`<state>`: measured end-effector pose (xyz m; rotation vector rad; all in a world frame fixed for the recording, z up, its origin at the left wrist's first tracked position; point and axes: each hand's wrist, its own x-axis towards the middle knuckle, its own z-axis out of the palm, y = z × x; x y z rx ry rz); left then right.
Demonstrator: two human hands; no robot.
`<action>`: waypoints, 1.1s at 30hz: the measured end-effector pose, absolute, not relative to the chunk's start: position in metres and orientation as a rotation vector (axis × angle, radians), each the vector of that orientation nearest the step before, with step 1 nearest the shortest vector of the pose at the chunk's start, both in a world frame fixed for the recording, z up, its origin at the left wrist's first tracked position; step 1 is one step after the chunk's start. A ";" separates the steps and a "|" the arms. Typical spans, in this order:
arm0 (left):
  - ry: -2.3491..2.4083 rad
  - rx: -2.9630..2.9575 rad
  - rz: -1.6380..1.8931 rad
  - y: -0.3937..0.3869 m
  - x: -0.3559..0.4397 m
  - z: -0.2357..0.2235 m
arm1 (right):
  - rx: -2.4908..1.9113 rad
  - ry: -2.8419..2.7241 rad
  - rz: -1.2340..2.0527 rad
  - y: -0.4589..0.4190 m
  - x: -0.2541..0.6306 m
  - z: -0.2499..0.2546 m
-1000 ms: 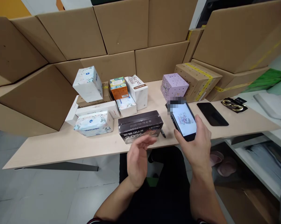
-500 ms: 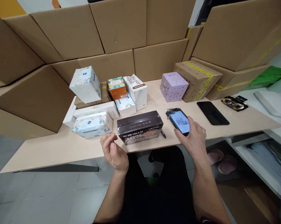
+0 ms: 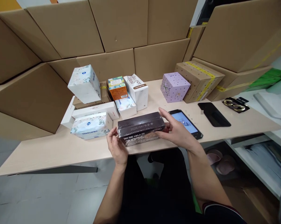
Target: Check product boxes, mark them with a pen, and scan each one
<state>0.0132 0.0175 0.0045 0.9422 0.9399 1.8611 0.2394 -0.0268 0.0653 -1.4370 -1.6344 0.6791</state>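
Observation:
A dark brown shrink-wrapped box (image 3: 140, 123) with a printed date on its top stands near the table's front edge. My left hand (image 3: 117, 148) is at its left end, fingers curled against the side. Around the right end, my right hand (image 3: 176, 131) grips with the thumb on the far side and the fingers in front. Whether the box is lifted off the table, I cannot tell. Just beyond my right hand lies a phone (image 3: 185, 123) with its screen lit, partly hidden by that hand.
Tissue packs (image 3: 91, 126), an orange box (image 3: 118, 90) and a white "Super Meal" carton (image 3: 139, 91) are grouped at left. A purple box (image 3: 175, 87) stands back right beside a taped carton (image 3: 201, 81). A black slab (image 3: 213, 114) lies at right. Large cardboard boxes (image 3: 117, 25) wall the back.
My right hand has let go of the phone, now lying on the table, and moved left onto the brown box. My left hand has closed in against the box's left end.

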 end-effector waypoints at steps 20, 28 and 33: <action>1.007 1.022 1.873 0.016 0.012 0.003 | -1.511 -1.157 0.010 0.056 0.283 0.101; 1.031 1.072 1.834 0.016 0.009 0.002 | -1.751 -1.220 -0.196 0.133 0.289 0.088; 1.061 1.098 1.784 0.015 0.007 0.002 | -2.058 -1.177 -0.173 0.148 0.285 0.081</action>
